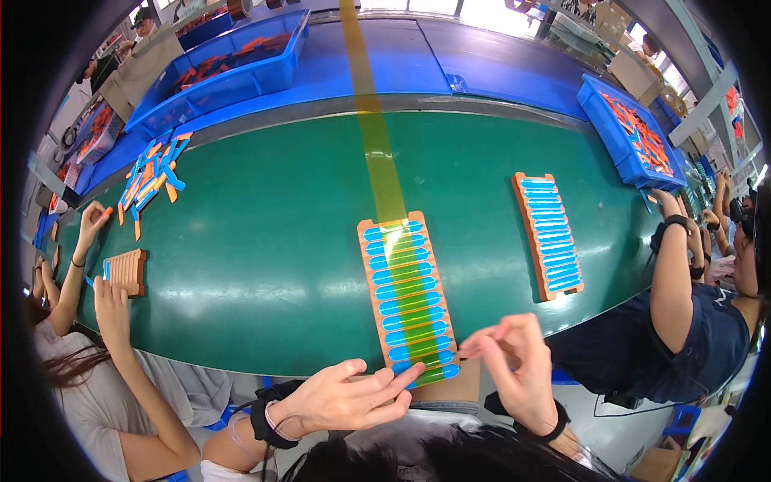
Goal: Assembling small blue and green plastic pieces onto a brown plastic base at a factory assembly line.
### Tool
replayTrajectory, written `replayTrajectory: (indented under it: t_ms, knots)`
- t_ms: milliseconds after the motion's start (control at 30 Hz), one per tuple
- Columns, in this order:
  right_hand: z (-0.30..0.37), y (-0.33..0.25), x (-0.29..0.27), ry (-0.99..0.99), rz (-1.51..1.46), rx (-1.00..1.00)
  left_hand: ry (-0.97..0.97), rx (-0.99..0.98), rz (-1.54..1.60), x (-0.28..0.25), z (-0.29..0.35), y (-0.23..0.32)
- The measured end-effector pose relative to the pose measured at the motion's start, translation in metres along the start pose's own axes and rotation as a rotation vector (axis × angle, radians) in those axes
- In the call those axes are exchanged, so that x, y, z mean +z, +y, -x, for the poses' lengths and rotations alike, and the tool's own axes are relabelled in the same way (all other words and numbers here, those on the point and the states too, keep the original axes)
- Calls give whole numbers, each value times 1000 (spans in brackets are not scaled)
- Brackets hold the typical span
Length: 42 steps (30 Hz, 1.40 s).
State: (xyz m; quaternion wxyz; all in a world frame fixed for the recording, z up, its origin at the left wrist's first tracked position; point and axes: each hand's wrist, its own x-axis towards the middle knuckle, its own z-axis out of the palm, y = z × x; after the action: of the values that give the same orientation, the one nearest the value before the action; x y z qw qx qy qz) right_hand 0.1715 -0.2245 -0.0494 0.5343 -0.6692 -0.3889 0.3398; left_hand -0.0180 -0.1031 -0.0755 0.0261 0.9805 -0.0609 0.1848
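Smoothing the yellow tape (372, 153) over the blue pieces (389, 292) seems the step in hand; it calls for even pressure and a straight strip, with the wooden rack (415, 217) steady. The rack lies on the green table (257, 241) before the person, its near end at the hands. On the left hand (345, 399) the fingers are spread, gripping nothing, 1 fingertip at the tape's near end; on the right hand (522, 377) they bunch beside the rack, and I cannot tell whether they pinch anything. A 2nd rack (527, 233) lies apart to the right, loose pieces (148, 181) to the left. The strip stretches to the far side, so a sideways tug could skew it.
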Motion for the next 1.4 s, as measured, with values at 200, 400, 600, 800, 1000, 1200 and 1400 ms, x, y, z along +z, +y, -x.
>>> replayTrajectory:
  t_ms: [200,400,600,800,1000,1200,1400]
  knots:
    - [-29,-29,19,-406,278,-20,-44,150,-256,-13,-10,5]
    - [-26,-47,22,-418,483,34,165,-497,522,-27,-39,-53]
    - [-31,-49,27,-456,471,46,650,-1232,1363,9,-73,-173]
    - [-45,-50,32,-470,547,-50,413,-1083,1471,20,-84,-173]
    - [-106,-32,50,-319,639,-261,456,-1022,1288,27,-77,-163]
    - [-167,-43,63,-199,718,-236,448,-1064,1058,35,-78,-148]
    - [-157,-42,38,-148,783,-276,459,-1011,1290,18,-75,-156]
